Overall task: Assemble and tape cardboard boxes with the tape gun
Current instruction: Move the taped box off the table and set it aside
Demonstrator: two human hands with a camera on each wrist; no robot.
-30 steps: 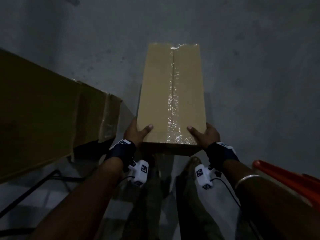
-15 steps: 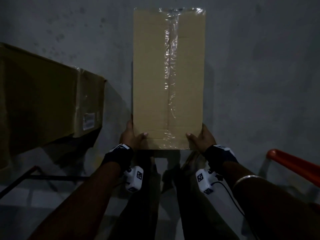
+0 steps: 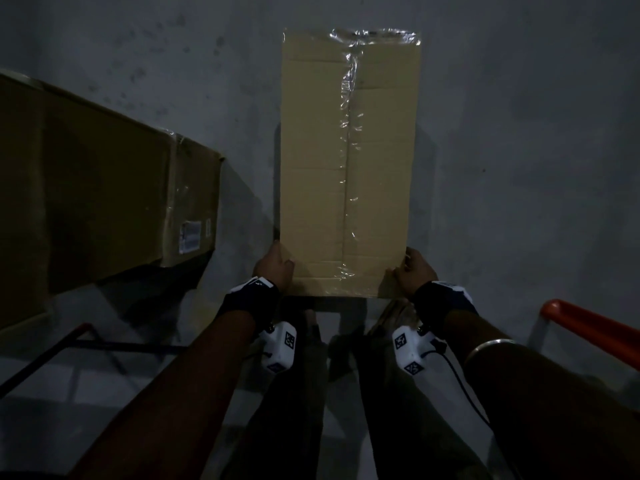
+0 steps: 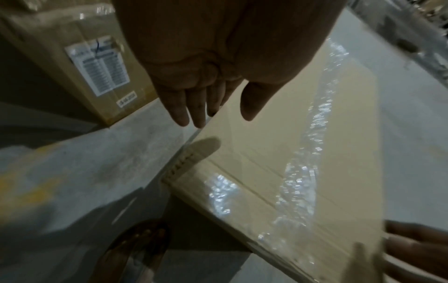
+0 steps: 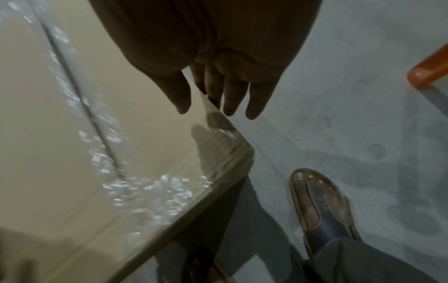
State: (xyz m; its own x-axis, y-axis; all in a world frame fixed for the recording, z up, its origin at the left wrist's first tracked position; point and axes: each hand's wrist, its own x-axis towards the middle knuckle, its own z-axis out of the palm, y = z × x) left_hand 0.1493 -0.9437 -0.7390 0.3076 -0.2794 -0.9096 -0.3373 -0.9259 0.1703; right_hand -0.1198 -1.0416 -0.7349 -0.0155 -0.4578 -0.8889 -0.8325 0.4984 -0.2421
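Observation:
A long tan cardboard box [image 3: 311, 161] with clear tape [image 3: 348, 140] along its middle seam is held out in front of me over the grey floor, top face toward the head camera. My left hand [image 3: 273, 265] grips its near left corner, thumb on the top face [image 4: 252, 99] and fingers [image 4: 191, 107] down the side wall. At the near right corner my right hand [image 3: 414, 270] grips the same way, thumb [image 5: 179, 93] on top and fingers [image 5: 232, 95] on the side. No tape gun is in view.
A large brown carton [image 3: 104, 202] with a white label [image 3: 189, 237] stands at the left, close to the held box. An orange bar [image 3: 588, 327] juts in at the right, a black metal frame [image 3: 104, 344] at lower left. My sandalled feet [image 5: 320, 206] stand under the box's near end.
The box has swung forward and levelled toward the camera, so its near end wall no longer shows. Both hands have slid outward to the near corners.

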